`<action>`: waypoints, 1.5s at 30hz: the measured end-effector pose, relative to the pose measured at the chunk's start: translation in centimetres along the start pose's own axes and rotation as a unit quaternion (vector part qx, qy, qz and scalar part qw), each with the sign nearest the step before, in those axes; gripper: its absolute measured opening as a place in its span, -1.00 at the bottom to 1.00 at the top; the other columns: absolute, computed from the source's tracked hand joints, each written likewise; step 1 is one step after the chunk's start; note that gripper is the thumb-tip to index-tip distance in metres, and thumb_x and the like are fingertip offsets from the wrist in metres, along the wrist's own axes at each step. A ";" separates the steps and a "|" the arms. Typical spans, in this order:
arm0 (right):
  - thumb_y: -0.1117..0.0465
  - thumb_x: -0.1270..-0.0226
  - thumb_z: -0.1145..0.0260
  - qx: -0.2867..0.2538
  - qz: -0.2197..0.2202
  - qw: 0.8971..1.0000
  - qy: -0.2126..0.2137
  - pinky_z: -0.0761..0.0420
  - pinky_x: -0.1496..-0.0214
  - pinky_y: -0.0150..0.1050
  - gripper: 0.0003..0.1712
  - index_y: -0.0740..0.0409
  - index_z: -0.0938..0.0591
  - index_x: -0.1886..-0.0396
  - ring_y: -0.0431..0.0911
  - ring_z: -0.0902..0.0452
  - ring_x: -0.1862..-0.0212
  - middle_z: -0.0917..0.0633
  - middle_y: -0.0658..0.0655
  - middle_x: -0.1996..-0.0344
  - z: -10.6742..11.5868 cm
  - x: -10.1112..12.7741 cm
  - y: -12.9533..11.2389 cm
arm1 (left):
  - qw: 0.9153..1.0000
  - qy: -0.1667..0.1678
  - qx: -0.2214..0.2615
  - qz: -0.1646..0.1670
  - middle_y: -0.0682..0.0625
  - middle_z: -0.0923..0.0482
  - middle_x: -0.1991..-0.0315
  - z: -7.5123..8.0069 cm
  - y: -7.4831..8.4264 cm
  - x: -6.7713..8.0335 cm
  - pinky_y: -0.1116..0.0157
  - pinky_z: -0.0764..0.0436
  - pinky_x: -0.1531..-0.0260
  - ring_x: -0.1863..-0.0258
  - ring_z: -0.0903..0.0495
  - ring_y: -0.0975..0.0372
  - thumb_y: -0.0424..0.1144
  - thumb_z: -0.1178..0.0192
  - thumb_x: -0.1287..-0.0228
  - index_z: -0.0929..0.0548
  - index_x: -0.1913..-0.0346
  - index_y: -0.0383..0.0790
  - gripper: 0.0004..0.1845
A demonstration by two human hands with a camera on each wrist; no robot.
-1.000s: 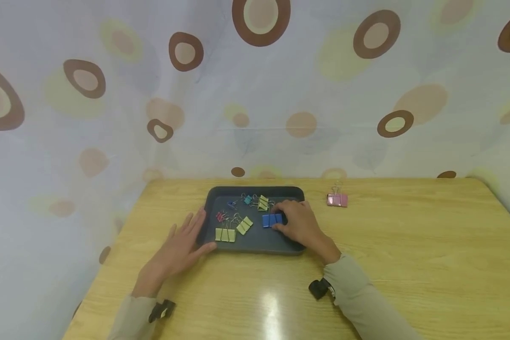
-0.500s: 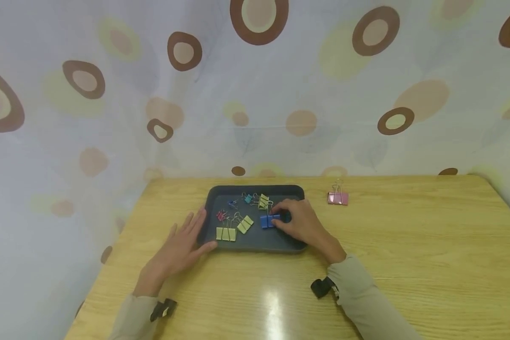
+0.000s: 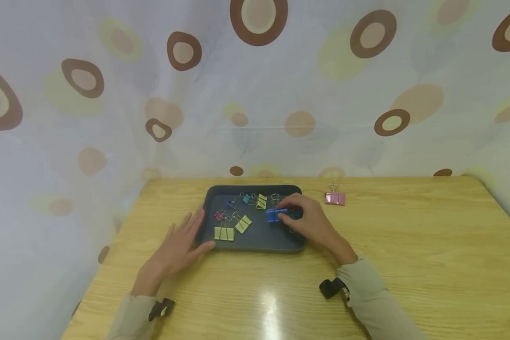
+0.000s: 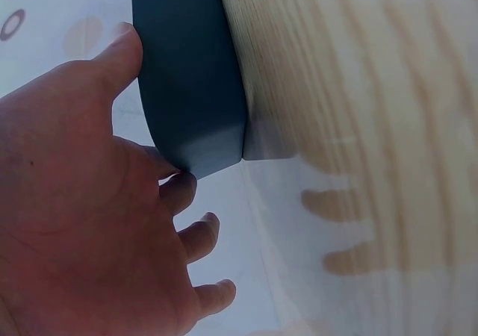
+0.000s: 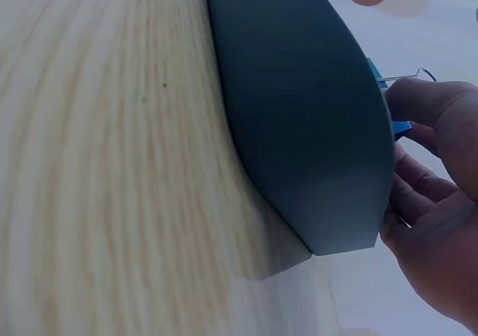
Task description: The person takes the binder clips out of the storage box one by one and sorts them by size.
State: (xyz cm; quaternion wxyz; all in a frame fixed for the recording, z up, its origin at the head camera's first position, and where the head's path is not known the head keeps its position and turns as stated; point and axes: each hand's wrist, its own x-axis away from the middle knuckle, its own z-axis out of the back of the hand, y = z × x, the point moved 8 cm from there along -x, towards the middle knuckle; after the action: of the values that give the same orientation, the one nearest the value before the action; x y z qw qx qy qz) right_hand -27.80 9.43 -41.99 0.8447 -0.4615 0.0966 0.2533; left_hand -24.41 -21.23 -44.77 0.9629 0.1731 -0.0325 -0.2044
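**Right hand pinches the blue clip over the tray**

The right hand [image 3: 308, 222] is in over the dark tray [image 3: 255, 241], fingers curled, pinching the blue binder clip [image 3: 276, 215] just right of the tray's middle. The right wrist view catches a sliver of that blue clip [image 5: 381, 78] behind the tray's wall [image 5: 299, 112], its wire handle poking out by the fingertips [image 5: 418, 97].

The left hand [image 3: 180, 245] lies flat on the wooden table [image 3: 408, 255], fingers spread and straight, against the tray's left edge; the left wrist view shows the thumb [image 4: 119, 56] touching the tray's wall [image 4: 190, 75].

Inside the tray, left of the blue clip: yellow-green clips [image 3: 224, 233], a small red clip [image 3: 219, 216] and a teal clip [image 3: 247, 199] toward the far rim. A pink clip [image 3: 335, 198] sits on the table, right of the tray, near its far corner.
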 end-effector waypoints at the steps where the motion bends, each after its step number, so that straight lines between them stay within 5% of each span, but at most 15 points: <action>1: 0.34 -0.28 -0.51 -0.003 -0.001 1.000 0.003 -0.71 0.00 -0.03 -0.78 0.17 -0.77 0.08 -0.06 -0.68 0.09 -0.73 0.07 0.11 0.2 0.1 0.0 | 1.000 -0.001 -0.001 0.000 -0.14 0.11 -0.66 0.0 0.0 0.0 -0.36 0.09 -0.46 -0.60 0.08 -0.18 0.29 -0.08 -0.48 0.06 -0.66 -0.26 0.00; 16: 0.46 -0.30 -0.44 -0.108 -0.026 0.993 0.023 -0.77 0.10 -0.20 -0.79 0.30 -0.75 0.08 0.05 -0.69 0.09 -0.71 0.21 0.09 3.7 1.7 1.1 | 1.000 -0.004 0.011 0.009 -0.12 0.14 -0.67 0.0 -0.1 0.2 -0.34 0.15 -0.47 -0.61 0.12 -0.16 0.31 -0.04 -0.48 0.07 -0.66 -0.25 0.00; 26: 0.50 -0.28 -0.44 -0.092 -0.028 0.995 0.033 -0.75 0.10 -0.29 -0.79 0.34 -0.74 0.09 0.02 -0.72 0.07 -0.71 0.29 0.06 6.2 3.1 2.1 | 1.000 -0.002 0.014 0.006 -0.12 0.13 -0.66 0.0 -0.1 0.2 -0.35 0.13 -0.46 -0.61 0.12 -0.16 0.31 -0.05 -0.48 0.08 -0.67 -0.24 0.00; 35: 0.45 -0.31 -0.44 -0.059 -0.062 0.994 0.066 -0.69 0.08 -0.45 -0.72 0.36 -0.73 -0.01 -0.43 -0.63 0.02 -0.71 0.34 -0.07 9.4 4.8 4.3 | 1.000 0.010 0.011 0.001 -0.15 0.10 -0.66 0.0 0.1 0.4 -0.36 0.10 -0.46 -0.60 0.09 -0.19 0.29 -0.05 -0.49 0.05 -0.66 -0.27 -0.02; 45: 0.38 -0.36 -0.43 -0.014 -0.085 0.991 0.107 -0.68 0.10 -0.49 -0.74 0.37 -0.73 -0.01 -0.41 -0.64 0.10 -0.74 0.31 0.08 13.4 6.0 6.2 | 1.000 -0.002 0.002 0.016 -0.10 0.13 -0.66 -0.1 0.0 0.2 -0.34 0.12 -0.47 -0.61 0.11 -0.16 0.33 -0.05 -0.47 0.07 -0.66 -0.24 0.01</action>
State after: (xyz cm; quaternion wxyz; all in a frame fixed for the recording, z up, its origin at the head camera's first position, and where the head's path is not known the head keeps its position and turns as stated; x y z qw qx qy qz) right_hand -26.82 25.38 -41.45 0.8414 -0.5044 0.1428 0.1313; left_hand -24.22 -21.33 -44.83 0.9656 0.1742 -0.0380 -0.1891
